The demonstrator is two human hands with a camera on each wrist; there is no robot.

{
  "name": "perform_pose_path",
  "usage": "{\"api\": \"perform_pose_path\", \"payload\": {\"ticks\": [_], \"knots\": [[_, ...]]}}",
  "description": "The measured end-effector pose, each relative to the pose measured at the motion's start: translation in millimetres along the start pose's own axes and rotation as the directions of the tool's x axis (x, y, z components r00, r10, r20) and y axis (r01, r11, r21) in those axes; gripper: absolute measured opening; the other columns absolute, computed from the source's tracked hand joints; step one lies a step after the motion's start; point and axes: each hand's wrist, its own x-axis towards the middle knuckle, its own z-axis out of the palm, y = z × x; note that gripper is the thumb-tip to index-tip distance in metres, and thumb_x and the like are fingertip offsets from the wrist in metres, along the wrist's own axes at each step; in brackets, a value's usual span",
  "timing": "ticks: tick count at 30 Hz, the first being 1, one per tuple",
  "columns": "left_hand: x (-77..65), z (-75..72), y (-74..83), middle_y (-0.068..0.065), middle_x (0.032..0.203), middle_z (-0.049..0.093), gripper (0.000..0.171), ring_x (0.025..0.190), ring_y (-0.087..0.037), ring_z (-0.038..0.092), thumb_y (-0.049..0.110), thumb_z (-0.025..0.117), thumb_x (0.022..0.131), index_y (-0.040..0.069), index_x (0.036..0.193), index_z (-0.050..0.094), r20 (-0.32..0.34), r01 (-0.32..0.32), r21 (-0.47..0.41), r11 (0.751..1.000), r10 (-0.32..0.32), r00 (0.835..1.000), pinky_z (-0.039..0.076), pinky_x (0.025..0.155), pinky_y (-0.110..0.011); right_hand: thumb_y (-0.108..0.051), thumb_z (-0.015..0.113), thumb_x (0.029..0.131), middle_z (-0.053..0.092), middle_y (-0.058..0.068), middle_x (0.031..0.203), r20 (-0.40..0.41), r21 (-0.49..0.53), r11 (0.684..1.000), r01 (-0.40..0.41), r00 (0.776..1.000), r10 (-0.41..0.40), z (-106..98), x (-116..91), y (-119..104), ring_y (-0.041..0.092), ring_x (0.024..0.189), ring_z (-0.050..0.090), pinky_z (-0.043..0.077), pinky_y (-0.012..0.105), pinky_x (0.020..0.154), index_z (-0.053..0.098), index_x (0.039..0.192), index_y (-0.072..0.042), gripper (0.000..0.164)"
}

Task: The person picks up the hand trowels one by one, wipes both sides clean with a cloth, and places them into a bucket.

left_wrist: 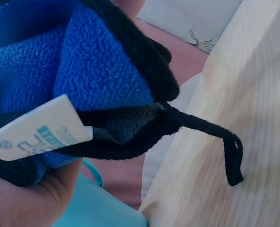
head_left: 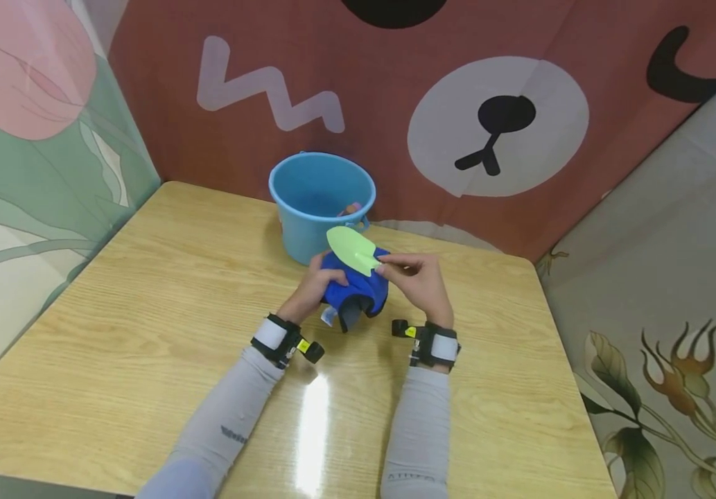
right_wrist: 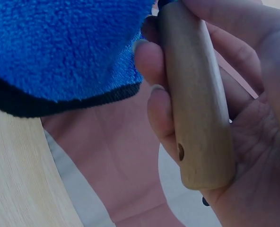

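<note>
My right hand [head_left: 418, 283] grips a small trowel by its wooden handle [right_wrist: 196, 104]. The light green trowel blade [head_left: 351, 248] points up and to the left, over a blue cloth [head_left: 367, 294]. Bunched in my left hand [head_left: 318, 284], the cloth is fuzzy with a black edge. A white label [left_wrist: 43, 127] and a black hanging loop [left_wrist: 232, 161] show on it in the left wrist view. The cloth overlaps the blade's underside in the head view, and its grey inner side shows at the lower fold.
Just behind the hands a light blue bucket [head_left: 298, 232] stands on the wooden table [head_left: 208, 256], with a small pinkish thing [head_left: 351, 208] inside. Printed curtains [head_left: 370, 83] close off the back and both sides.
</note>
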Motion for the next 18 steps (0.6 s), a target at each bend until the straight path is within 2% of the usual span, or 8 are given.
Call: {"api": "perform_pose_path", "payload": {"ticks": [4, 8, 12, 15, 18], "knots": [[-1.0, 1.0, 0.6, -0.015, 0.136, 0.052, 0.073, 0.120, -0.026, 0.051, 0.004, 0.059, 0.072, -0.001, 0.143, 0.042, 0.010, 0.036, 0.003, 0.999, -0.036, 0.999, 0.044, 0.103, -0.036, -0.002, 0.076, 0.088, 0.075, 0.023, 0.104, 0.022, -0.012, 1.000, 0.010, 1.000, -0.010, 0.5, 1.3, -1.1, 0.012, 0.091, 0.073, 0.059, 0.028, 0.079, 0.076, 0.106, 0.007, 0.020], [-1.2, 0.8, 0.9, -0.015, 0.137, 0.053, 0.072, 0.121, -0.026, 0.051, 0.004, 0.059, 0.073, 0.000, 0.144, 0.043, 0.018, 0.020, 0.017, 1.000, -0.021, 1.000, 0.043, 0.105, -0.037, -0.001, 0.076, 0.088, 0.075, 0.024, 0.103, 0.029, -0.021, 1.000, 0.019, 0.999, -0.018, -1.3, 4.0, 8.9, 0.012, 0.089, 0.073, 0.059, 0.027, 0.078, 0.076, 0.105, 0.008, 0.019], [-0.7, 1.0, 1.5, -0.014, 0.134, 0.056, 0.070, 0.119, -0.024, 0.053, 0.003, 0.059, 0.072, -0.001, 0.141, 0.046, 0.023, -0.011, 0.027, 1.000, 0.010, 1.000, 0.043, 0.103, -0.034, -0.004, 0.077, 0.088, 0.076, 0.021, 0.102, 0.024, -0.024, 0.999, 0.023, 0.999, -0.023, -3.2, 7.1, 23.9, 0.013, 0.090, 0.072, 0.059, 0.026, 0.077, 0.078, 0.105, 0.002, 0.018], [-1.5, 1.3, 2.5, -0.014, 0.135, 0.055, 0.072, 0.120, -0.025, 0.052, 0.004, 0.059, 0.071, 0.000, 0.142, 0.045, 0.023, 0.001, 0.031, 1.000, -0.001, 1.000, 0.043, 0.104, -0.037, -0.009, 0.079, 0.088, 0.077, 0.016, 0.101, 0.024, -0.032, 0.999, 0.035, 0.999, -0.035, -3.4, 6.5, 27.9, 0.015, 0.090, 0.073, 0.059, 0.027, 0.077, 0.080, 0.104, -0.004, 0.017], [-2.3, 0.3, 2.1, -0.015, 0.137, 0.054, 0.074, 0.121, -0.026, 0.052, 0.005, 0.060, 0.072, 0.001, 0.144, 0.044, 0.025, 0.012, 0.038, 0.999, -0.013, 1.000, 0.043, 0.106, -0.040, -0.009, 0.078, 0.089, 0.077, 0.017, 0.099, 0.030, -0.042, 0.999, 0.025, 0.999, -0.023, -2.3, 2.4, 18.4, 0.014, 0.089, 0.072, 0.059, 0.028, 0.076, 0.080, 0.104, -0.002, 0.017]]}}
